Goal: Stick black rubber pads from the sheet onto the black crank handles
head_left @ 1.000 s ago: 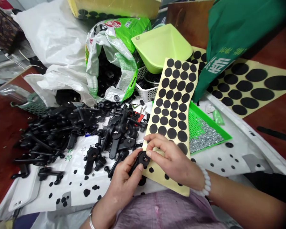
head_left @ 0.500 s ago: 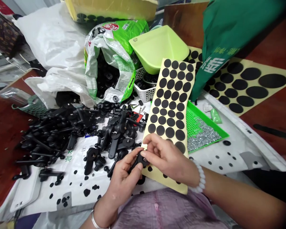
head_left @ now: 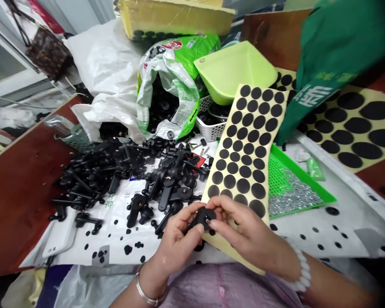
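Observation:
My left hand (head_left: 182, 239) is closed on a black plastic part (head_left: 201, 217), thumb on top of it. On the same part's right side, the thumb and fingers of my right hand (head_left: 240, 226) are pinched, with a small shiny piece (head_left: 207, 220) near their tips. Both hands are over the lower end of a cream sheet (head_left: 242, 147) with rows of black round stickers. Left of the hands lies a pile of black plastic parts (head_left: 96, 171), some with a round base and an arm.
A green tray (head_left: 319, 192) of small metal pieces is at the right. Behind stand a lime scoop (head_left: 234, 70), a white basket (head_left: 208, 128) and an open bag (head_left: 192, 100) of black parts. A green cloth bag (head_left: 336, 55) hangs at the upper right.
The view has shifted, so the scene sits further right. My right fingertips have moved from the part's top to its right side, and a small shiny piece now shows there.

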Demonstrator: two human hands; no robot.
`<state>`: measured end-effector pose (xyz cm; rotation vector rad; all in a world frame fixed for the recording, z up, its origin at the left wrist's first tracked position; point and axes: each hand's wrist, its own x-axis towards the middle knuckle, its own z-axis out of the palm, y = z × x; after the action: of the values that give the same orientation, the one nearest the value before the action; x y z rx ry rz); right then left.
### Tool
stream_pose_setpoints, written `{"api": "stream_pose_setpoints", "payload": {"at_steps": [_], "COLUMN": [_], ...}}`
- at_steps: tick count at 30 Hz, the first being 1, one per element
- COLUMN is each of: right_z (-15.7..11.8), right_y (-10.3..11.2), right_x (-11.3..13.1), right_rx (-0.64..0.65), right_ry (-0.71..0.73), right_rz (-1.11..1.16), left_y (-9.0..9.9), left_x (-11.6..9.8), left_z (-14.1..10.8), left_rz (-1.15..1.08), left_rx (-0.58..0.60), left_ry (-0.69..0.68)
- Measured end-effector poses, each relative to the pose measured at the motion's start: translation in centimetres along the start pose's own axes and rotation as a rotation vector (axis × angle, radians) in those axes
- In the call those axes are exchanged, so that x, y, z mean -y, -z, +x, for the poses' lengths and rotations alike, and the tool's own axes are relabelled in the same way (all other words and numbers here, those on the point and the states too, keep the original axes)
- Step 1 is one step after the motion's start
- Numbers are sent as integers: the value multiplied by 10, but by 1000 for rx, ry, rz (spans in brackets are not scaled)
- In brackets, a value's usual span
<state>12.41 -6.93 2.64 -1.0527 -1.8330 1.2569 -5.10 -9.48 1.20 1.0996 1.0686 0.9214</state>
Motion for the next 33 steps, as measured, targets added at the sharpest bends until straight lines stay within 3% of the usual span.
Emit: {"api": "stream_pose_setpoints", "payload": {"at_steps": [2, 5, 8, 10, 12, 14, 17, 19, 22, 24, 25, 27, 30, 33], "right_z": [1, -1, -11, -21, -30, -36, -40, -44, -54, -62, -65, -69, -71, -70], "right_y": [3, 11, 21, 25, 26, 27, 32, 36, 41, 40, 39, 35, 27, 20], "right_x": [-4, -11, -17, -21, -24, -26, -30, -34, -41, -45, -47, -49, -52, -53], "right_rx": [5, -179, -413, -501, -546, -563, -610, -662, -680, -651, -635, -615, -589, -557], "right_ry": [-43, -39, -13, -3, 13, 57, 164, 211, 238, 244, 249, 255, 244, 221], "right_rz": [131, 173, 101, 46, -14, -89, -246, -350, -451, -513, -551, -639, -758, -879], "left_y": [2, 16, 43, 65, 87, 103, 112, 107, 83, 58, 44, 16, -17, -30], "left_x": [-3, -11, -20, -24, -28, -31, -33, -33, -30, -25, -21, -11, 7, 22], "left_z": [-3, -9, -13, -12, -7, 1, 14, 18, 15, 11, 10, 13, 25, 38], "left_rz": [22, 82, 234, 403, 622, 916, 1269, 1359, 1329, 1275, 1257, 1235, 1280, 1362], "left_rx": [11, -66, -393, -661, -838, -871, -793, -790, -861, -793, -675, -314, 126, 304], "left_ry": [-12, -50, -139, -215, -282, -323, -269, -308, -546, -710, -768, -840, -823, -753]}}
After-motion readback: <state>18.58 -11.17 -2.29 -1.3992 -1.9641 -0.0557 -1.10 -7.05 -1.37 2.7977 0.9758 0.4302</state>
